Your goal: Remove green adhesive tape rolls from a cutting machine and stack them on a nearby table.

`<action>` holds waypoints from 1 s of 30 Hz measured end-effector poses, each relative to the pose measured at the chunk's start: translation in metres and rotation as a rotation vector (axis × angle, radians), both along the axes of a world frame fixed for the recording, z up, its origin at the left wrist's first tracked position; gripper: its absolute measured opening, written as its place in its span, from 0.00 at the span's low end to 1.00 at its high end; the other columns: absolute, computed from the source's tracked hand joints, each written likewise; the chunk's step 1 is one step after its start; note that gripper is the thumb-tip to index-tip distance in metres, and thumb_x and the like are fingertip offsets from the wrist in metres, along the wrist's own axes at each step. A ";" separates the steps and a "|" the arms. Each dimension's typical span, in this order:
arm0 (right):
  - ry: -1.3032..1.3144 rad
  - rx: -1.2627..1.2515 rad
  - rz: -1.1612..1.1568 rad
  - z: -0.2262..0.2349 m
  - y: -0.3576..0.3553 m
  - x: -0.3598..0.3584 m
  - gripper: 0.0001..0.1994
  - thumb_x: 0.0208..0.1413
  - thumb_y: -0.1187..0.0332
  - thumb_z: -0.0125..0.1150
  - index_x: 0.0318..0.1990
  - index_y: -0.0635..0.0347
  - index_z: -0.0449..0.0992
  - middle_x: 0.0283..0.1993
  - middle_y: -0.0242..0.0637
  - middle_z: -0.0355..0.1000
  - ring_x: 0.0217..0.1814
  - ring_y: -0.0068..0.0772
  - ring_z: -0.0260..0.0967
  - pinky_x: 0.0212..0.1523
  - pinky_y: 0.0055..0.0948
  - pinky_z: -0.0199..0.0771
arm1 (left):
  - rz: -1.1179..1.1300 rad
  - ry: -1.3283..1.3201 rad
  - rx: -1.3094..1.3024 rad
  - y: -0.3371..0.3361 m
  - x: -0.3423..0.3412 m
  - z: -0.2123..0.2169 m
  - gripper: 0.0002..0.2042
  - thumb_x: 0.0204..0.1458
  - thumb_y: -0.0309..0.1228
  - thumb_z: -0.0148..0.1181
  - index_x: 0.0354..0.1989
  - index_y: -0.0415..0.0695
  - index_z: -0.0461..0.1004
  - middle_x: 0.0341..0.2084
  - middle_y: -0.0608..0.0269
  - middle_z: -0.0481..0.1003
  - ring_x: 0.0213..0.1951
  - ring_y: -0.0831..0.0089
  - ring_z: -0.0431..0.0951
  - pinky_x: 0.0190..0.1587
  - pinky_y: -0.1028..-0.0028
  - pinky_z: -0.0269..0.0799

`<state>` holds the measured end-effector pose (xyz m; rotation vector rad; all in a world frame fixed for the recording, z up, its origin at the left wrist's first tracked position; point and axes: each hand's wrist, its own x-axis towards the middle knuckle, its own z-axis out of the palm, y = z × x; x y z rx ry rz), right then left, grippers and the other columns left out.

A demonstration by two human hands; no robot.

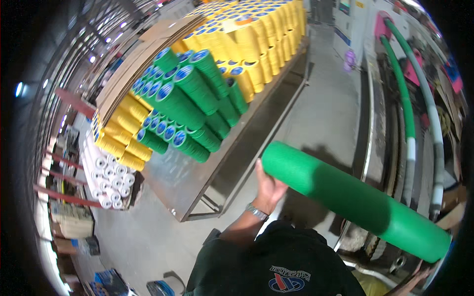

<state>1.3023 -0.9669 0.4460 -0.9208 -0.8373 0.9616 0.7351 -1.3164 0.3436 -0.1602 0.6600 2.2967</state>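
Observation:
A long, thick green roll slants across in front of me, its left end higher up in the picture and its right end low at the far right. My left hand, with a metal watch at the wrist, grips the left end; the fingers behind the roll are hidden. At the bottom right, my right hand is against the underside of the other end, mostly hidden by the roll and the dark picture rim. To the left, stacked green tape rolls with blue-lined cores stand on a metal table.
Yellow tape rolls are stacked behind and beside the green ones, next to cardboard sheets. White rolls are piled at the left. A machine with green-and-white bars runs along the right. The table's long edge faces the grey floor.

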 end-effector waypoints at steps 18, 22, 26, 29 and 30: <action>0.031 0.430 1.571 0.086 -0.020 -0.605 0.25 0.70 0.54 0.44 0.69 0.54 0.61 0.69 0.33 0.61 0.70 0.33 0.57 0.70 0.41 0.53 | 1.169 0.000 0.305 -0.312 -0.141 -0.077 0.28 0.60 0.59 0.46 0.50 0.47 0.74 0.47 0.61 0.75 0.51 0.62 0.74 0.55 0.58 0.73; 0.124 0.318 1.585 0.134 -0.169 -0.709 0.26 0.69 0.53 0.46 0.68 0.58 0.61 0.68 0.37 0.62 0.68 0.34 0.59 0.68 0.40 0.56 | 1.304 -0.093 0.332 -0.354 -0.228 -0.116 0.27 0.59 0.57 0.46 0.48 0.46 0.75 0.48 0.60 0.76 0.51 0.61 0.74 0.58 0.56 0.71; -0.449 0.835 1.582 0.189 -0.339 -0.836 0.37 0.61 0.46 0.51 0.70 0.64 0.56 0.70 0.44 0.59 0.72 0.38 0.55 0.70 0.37 0.53 | 1.287 -0.096 0.409 -0.413 -0.307 -0.162 0.27 0.57 0.56 0.47 0.50 0.46 0.75 0.49 0.59 0.76 0.52 0.59 0.73 0.60 0.54 0.68; -0.563 1.123 1.423 0.211 -0.509 -0.921 0.44 0.52 0.38 0.56 0.67 0.65 0.62 0.66 0.49 0.63 0.69 0.43 0.60 0.67 0.39 0.58 | 1.336 -0.099 0.462 -0.445 -0.341 -0.200 0.25 0.56 0.53 0.48 0.50 0.46 0.75 0.49 0.59 0.76 0.53 0.58 0.73 0.60 0.55 0.68; -0.505 1.092 1.388 0.207 -0.543 -0.943 0.44 0.49 0.36 0.58 0.64 0.66 0.67 0.63 0.51 0.68 0.65 0.44 0.66 0.64 0.39 0.64 | 1.362 -0.144 0.464 -0.450 -0.352 -0.201 0.25 0.56 0.52 0.48 0.50 0.45 0.75 0.49 0.60 0.76 0.53 0.59 0.73 0.59 0.55 0.68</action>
